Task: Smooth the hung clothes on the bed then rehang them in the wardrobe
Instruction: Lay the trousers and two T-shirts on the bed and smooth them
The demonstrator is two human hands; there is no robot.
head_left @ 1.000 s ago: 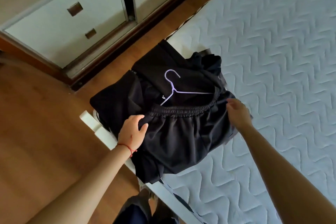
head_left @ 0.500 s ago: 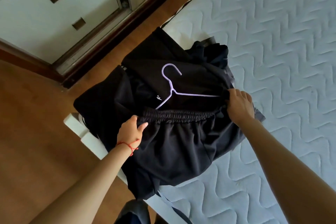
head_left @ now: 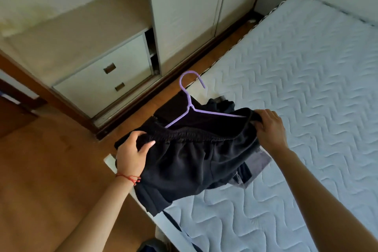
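Both hands have the black shorts (head_left: 190, 161) by the waistband. The left hand (head_left: 132, 152) is clamped on the left end, the right hand (head_left: 270, 129) is pinching the right end, so both are closed on fabric. The purple hanger (head_left: 189, 104) sits inside the waistband with its hook poking up past the corner of the mattress (head_left: 296, 88). The shorts hang over that corner, with more dark clothes (head_left: 221, 104) bunched underneath. There's a strip of wood floor (head_left: 51, 170) between the bed edge and the wardrobe (head_left: 184, 16). The drawers (head_left: 106, 77) are off to the left, and most of the mattress to the right is bare.
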